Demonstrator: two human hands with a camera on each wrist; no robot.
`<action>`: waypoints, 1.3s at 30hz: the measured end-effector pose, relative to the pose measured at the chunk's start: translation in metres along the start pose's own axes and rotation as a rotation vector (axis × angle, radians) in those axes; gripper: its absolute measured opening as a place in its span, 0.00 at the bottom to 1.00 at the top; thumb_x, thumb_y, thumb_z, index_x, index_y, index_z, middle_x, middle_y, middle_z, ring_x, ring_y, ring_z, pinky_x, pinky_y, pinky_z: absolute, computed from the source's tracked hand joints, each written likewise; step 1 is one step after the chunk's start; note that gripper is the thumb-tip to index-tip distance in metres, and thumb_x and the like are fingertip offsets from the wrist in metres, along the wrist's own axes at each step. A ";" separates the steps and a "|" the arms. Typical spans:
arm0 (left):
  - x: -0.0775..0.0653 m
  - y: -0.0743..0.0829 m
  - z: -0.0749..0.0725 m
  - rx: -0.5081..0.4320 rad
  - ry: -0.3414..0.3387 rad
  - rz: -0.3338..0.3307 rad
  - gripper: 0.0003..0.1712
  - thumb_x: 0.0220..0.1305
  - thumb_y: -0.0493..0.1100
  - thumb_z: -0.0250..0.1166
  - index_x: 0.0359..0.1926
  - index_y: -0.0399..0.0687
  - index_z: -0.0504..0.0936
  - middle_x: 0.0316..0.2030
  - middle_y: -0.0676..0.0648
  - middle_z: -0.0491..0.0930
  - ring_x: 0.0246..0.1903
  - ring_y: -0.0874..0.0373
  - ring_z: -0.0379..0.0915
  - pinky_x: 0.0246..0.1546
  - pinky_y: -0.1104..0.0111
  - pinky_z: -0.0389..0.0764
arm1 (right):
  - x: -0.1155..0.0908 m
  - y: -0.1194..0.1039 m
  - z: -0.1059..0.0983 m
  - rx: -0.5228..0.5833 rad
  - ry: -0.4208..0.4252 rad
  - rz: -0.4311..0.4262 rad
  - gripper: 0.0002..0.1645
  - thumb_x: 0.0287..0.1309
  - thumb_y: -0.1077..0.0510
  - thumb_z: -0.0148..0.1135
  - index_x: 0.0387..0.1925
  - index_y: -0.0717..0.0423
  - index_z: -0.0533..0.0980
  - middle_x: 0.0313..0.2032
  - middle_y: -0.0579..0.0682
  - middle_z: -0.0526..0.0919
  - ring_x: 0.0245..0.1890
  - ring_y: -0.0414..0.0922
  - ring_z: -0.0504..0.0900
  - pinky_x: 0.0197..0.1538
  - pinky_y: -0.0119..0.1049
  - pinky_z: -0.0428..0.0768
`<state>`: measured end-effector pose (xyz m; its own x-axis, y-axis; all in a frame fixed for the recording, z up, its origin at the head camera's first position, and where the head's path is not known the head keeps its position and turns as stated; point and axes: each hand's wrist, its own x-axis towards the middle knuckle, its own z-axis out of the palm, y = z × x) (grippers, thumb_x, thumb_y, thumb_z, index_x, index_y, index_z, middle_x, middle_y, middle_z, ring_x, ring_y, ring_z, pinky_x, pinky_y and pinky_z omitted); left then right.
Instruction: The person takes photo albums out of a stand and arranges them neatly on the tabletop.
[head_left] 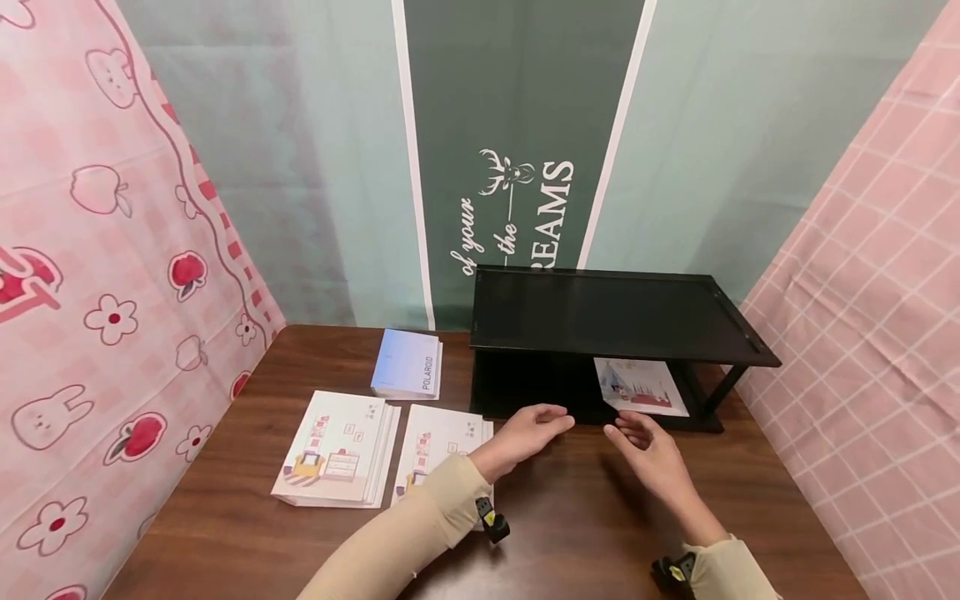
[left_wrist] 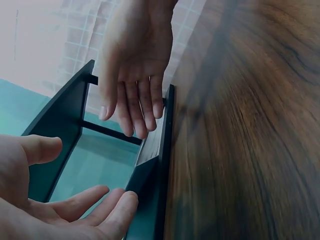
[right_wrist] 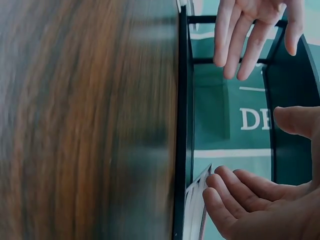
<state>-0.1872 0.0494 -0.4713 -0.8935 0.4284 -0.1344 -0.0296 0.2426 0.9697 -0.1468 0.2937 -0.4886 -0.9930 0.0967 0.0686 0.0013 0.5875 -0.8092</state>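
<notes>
A black two-tier shelf [head_left: 592,312] stands at the back right of the table. On its lower tier, toward the right end, lies a white album [head_left: 647,387] with a coloured picture on its cover; the upper tier hides part of it. My left hand [head_left: 528,435] hovers at the shelf's front edge, its fingers relaxed and holding nothing. Just in front of the album is my right hand [head_left: 654,460], also empty, with loosely bent fingers. In the right wrist view, the right fingertips [right_wrist: 212,192] are close beside the album's edge [right_wrist: 195,210]; contact is unclear.
Two thick white albums with room drawings, one at left [head_left: 330,450] and one nearer the middle [head_left: 427,433], lie on the brown wooden table [head_left: 570,533]. The left forearm partly covers the second. Behind them lies a blue POLAROID album [head_left: 405,362]. Patterned curtains [head_left: 322,167] surround the table.
</notes>
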 end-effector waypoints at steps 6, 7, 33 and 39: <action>0.010 -0.003 0.013 -0.071 0.009 -0.026 0.31 0.78 0.56 0.65 0.70 0.40 0.80 0.65 0.44 0.82 0.64 0.45 0.79 0.66 0.51 0.80 | 0.008 0.009 -0.010 -0.020 0.032 0.030 0.38 0.76 0.44 0.66 0.71 0.69 0.72 0.64 0.68 0.81 0.62 0.60 0.82 0.50 0.11 0.71; 0.012 -0.004 0.015 -0.080 0.008 -0.032 0.31 0.78 0.56 0.65 0.70 0.40 0.80 0.65 0.44 0.82 0.64 0.45 0.79 0.65 0.51 0.80 | 0.009 0.012 -0.011 -0.027 0.041 0.036 0.39 0.76 0.43 0.66 0.71 0.69 0.72 0.64 0.68 0.81 0.61 0.58 0.83 0.49 0.11 0.71; 0.057 -0.009 0.049 -0.229 0.010 -0.021 0.25 0.84 0.45 0.57 0.70 0.32 0.77 0.62 0.39 0.81 0.65 0.44 0.78 0.67 0.59 0.80 | 0.036 0.060 -0.048 -0.135 0.185 0.173 0.39 0.76 0.47 0.63 0.69 0.78 0.70 0.63 0.78 0.76 0.63 0.68 0.77 0.57 0.39 0.76; 0.066 -0.009 0.053 -0.239 0.001 -0.046 0.24 0.83 0.47 0.60 0.69 0.35 0.79 0.63 0.41 0.82 0.64 0.45 0.79 0.68 0.56 0.79 | 0.044 0.065 -0.050 -0.165 0.163 0.178 0.43 0.77 0.46 0.61 0.69 0.82 0.66 0.65 0.82 0.72 0.65 0.72 0.73 0.68 0.64 0.73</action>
<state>-0.2218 0.1216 -0.4999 -0.8895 0.4204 -0.1793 -0.1752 0.0487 0.9833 -0.1848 0.3763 -0.5092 -0.9433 0.3299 0.0373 0.2066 0.6714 -0.7117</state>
